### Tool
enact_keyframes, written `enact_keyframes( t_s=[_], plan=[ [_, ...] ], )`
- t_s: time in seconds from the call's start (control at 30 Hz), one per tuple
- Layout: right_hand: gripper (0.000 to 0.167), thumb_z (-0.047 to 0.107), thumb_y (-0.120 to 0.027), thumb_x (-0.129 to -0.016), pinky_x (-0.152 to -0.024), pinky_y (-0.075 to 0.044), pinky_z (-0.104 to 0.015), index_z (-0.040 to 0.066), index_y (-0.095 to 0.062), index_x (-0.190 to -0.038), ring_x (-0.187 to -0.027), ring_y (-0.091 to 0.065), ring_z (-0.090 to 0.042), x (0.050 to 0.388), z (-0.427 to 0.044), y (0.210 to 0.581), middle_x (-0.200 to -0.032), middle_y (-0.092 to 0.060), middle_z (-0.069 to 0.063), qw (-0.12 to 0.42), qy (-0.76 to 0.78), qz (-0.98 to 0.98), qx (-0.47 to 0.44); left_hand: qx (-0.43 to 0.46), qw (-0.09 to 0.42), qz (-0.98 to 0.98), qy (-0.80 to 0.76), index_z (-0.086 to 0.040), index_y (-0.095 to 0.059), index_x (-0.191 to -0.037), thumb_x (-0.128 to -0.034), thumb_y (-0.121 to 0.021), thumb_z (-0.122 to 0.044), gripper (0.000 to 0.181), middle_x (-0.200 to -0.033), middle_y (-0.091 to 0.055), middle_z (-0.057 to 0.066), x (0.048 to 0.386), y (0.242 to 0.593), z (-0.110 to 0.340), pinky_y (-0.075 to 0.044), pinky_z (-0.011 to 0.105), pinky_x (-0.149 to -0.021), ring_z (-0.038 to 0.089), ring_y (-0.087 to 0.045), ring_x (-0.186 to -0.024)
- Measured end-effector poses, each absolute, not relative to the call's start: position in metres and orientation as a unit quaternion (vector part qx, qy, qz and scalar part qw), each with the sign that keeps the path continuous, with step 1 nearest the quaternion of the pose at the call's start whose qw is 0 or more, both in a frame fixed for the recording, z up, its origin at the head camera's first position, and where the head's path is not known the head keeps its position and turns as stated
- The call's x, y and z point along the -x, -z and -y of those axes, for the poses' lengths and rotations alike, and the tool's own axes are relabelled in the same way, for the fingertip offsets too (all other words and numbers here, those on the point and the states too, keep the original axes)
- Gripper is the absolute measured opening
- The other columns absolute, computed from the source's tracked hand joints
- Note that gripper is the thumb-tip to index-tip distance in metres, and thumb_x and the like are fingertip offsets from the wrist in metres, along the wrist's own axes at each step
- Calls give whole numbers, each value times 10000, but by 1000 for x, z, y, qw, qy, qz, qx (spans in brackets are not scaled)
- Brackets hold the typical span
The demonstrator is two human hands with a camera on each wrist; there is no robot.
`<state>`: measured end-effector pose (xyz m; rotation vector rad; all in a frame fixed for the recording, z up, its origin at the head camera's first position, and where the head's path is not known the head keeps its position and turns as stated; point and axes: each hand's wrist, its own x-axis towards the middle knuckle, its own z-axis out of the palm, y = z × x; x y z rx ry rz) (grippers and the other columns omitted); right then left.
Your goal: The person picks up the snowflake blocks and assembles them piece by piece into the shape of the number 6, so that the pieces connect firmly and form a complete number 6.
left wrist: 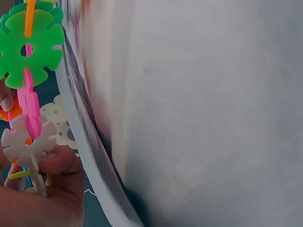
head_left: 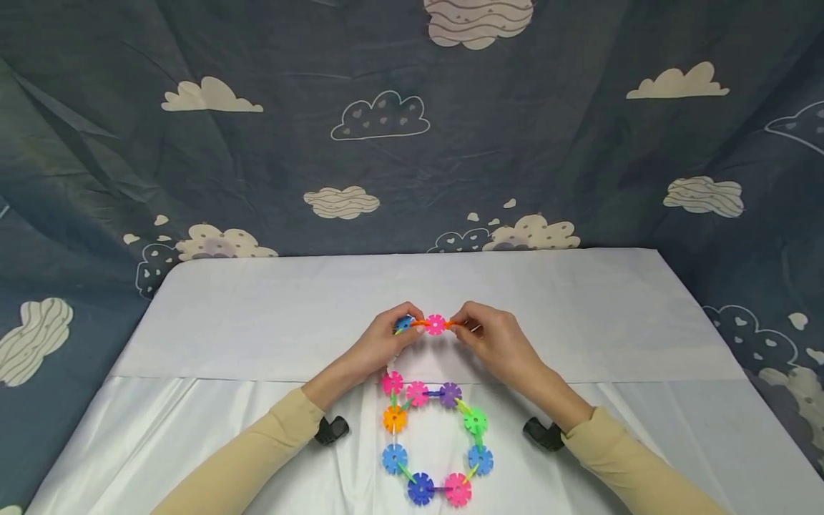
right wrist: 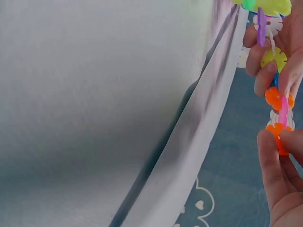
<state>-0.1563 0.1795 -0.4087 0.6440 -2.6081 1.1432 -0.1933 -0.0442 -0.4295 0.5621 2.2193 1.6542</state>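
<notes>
Near the table's middle, my left hand [head_left: 376, 343] holds a chain of notched plastic discs, its fingers around a blue disc [head_left: 403, 323] and an orange disc. Opposite, my right hand [head_left: 498, 342] pinches another orange disc [right wrist: 280, 137] between thumb and fingers. A pink disc [head_left: 435, 325] stands between the two orange ones, slotted to the left one; whether it is joined to the right one I cannot tell. In the left wrist view, a white disc [left wrist: 28, 142] is by the left fingers. Yellow discs [right wrist: 274, 59] show near that hand in the right wrist view.
A ring of linked discs lies on the white cloth [head_left: 270, 443], with a purple [head_left: 450, 395], a green [head_left: 476, 420] and a dark blue disc [head_left: 421, 489]. A pink disc [head_left: 393, 383] leads up from its left corner toward the left hand. Behind hangs a dark cloud-patterned curtain [head_left: 290, 164].
</notes>
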Motion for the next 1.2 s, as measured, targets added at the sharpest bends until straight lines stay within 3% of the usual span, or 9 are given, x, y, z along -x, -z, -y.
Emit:
enact_keyframes(
  t_s=[0.2, 0.53, 0.8, 1.07, 1.2],
  plan=[
    [196, -73, -728, -842, -675, -530, -264, 94, -674, -930, -740, -593, -93, 157, -177, 409, -885, -697, -31, 129, -382, 882, -244, -205, 145, -778, -577, -92, -601, -1070, -989, -592, -103, 82, -993, -545, 75, 190, 421, 42, -375, 359, -792, 240, -466, -963],
    [170, -41, -735, -851, -681, -546, -267, 94, -666, -927, -758, -627, -99, 160, -178, 409, -873, -687, -21, 116, -387, 882, -240, -215, 147, -792, -553, -177, -577, -1060, -993, -591, -149, 73, -1033, -567, 23, 194, 420, 41, -406, 352, -798, 212, -489, -972],
    [303, 107, -717, -907, -715, -555, -301, 62, -620, -1191, -868, -647, -147, 150, -190, 404, -1091, -667, -61, 25, -398, 907, -134, -124, 236, -730, -629, -59, -530, -1179, -998, -567, -229, 250, -844, -537, 123, 201, 417, 48, -406, 298, -673, 197, -482, -750],
    [224, 198, -659, -935, -616, -477, -259, 117, -642, -1144, -708, -548, -93, 106, -194, 404, -863, -611, 105, -130, -324, 920, -179, -75, 284, -692, -660, -36, -544, -1069, -984, -552, -178, 166, -885, -584, 122, 206, 421, 53, -393, 258, -638, 163, -468, -733],
    [241, 162, -617, -944, -580, -444, -255, 114, -602, -1181, -638, -508, -79, 92, -193, 409, -837, -596, 101, -169, -345, 907, -174, -72, 284, -692, -660, -14, -553, -1055, -988, -552, -167, 167, -890, -578, 119, 210, 424, 53, -406, 269, -660, 179, -476, -762]
  ],
)
